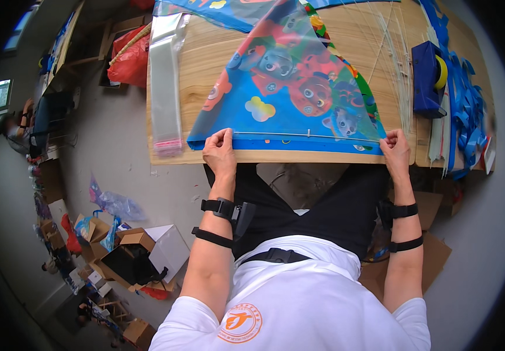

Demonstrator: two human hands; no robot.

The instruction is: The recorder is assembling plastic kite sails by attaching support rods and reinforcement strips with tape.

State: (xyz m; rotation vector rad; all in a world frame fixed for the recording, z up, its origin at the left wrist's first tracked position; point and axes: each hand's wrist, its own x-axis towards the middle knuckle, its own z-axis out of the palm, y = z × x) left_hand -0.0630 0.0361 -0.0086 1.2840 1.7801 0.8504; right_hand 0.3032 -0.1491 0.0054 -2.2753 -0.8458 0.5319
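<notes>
A triangular kite (287, 88) of thin blue printed sheet with cartoon animals lies on the wooden table, its wide edge toward me. Along that edge runs a thin pale rod (276, 135) with a small white fitting midway. My left hand (219, 153) pinches the kite's near edge close to its left corner, at one end of the rod. At the right corner, my right hand (396, 153) pinches the edge by the rod's other end. The exact hold of the fingertips on rod or sheet is partly hidden.
Clear plastic bags (166, 88) are stacked left of the kite. To the right lie loose thin rods (403, 76), a blue tape dispenser (425, 82) and a heap of blue strips (469, 111). Cardboard boxes (129, 248) and a red bag (129, 58) stand left.
</notes>
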